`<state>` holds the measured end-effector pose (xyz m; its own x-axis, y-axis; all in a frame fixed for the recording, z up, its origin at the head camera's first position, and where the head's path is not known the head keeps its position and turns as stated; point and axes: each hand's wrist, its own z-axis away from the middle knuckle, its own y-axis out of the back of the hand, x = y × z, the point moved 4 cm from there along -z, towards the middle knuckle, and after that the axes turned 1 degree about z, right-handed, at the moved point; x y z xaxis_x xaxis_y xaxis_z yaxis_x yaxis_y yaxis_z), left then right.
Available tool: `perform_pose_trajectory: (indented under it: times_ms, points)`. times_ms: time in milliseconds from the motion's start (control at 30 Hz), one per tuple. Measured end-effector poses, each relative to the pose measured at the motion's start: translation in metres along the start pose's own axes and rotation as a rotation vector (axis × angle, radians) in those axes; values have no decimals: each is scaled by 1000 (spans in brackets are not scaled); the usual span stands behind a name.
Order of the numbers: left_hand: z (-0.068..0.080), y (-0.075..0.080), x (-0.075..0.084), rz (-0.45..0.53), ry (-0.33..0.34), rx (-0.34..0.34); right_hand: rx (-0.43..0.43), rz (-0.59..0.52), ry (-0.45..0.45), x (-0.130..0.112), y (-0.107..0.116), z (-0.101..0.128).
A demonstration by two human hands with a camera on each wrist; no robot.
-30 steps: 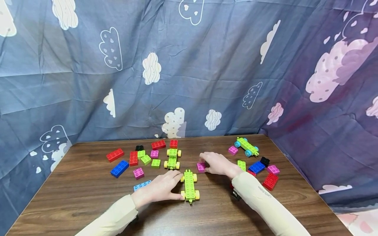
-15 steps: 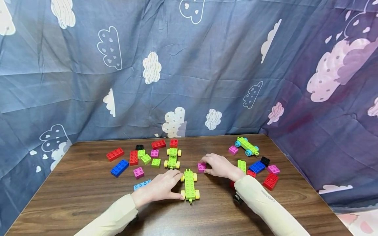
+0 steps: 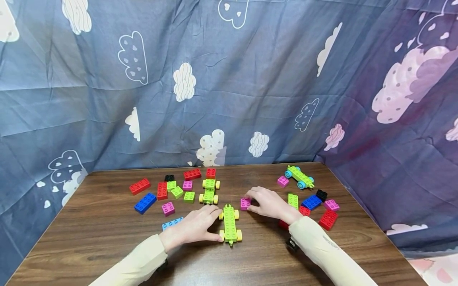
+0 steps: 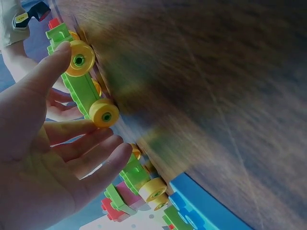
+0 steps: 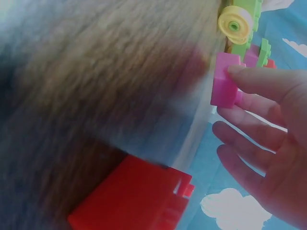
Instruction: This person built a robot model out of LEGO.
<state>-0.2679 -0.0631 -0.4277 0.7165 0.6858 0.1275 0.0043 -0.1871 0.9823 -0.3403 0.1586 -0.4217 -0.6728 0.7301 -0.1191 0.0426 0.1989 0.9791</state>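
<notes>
A lime-green toy car base (image 3: 229, 224) with yellow wheels stands near the middle of the table. My left hand (image 3: 196, 226) lies along its left side, thumb on the nearer wheel (image 4: 79, 59) and index finger at the farther wheel (image 4: 104, 113). Its other fingers extend loosely, not wrapped round the base. To the right, my right hand (image 3: 267, 202) pinches a magenta building brick (image 5: 225, 80) between thumb and index finger, studs toward the palm side in the right wrist view. Whether the brick touches the table is unclear.
Behind the base stands another green car (image 3: 208, 194) carrying a green brick, with a red brick (image 3: 211, 172) behind. Loose bricks lie left, including a light-blue one (image 3: 171, 223) partly behind my left hand. More bricks and a blue-wheeled car base (image 3: 299, 177) lie right.
My right hand and the magenta brick have shifted slightly right, and the right forearm uncovers more of the red bricks beside it. My left hand and the car base stay practically in place.
</notes>
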Motion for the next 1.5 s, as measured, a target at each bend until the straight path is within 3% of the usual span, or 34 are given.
perform_pose_trajectory:
  times_ms: [467,1500]
  points:
    - [-2,-2,-2,-4,18,-2,59,-13,4,-13,12,8]
    - [-1,-2,-4,16,16,-1,128,-65,158,-48,15,11]
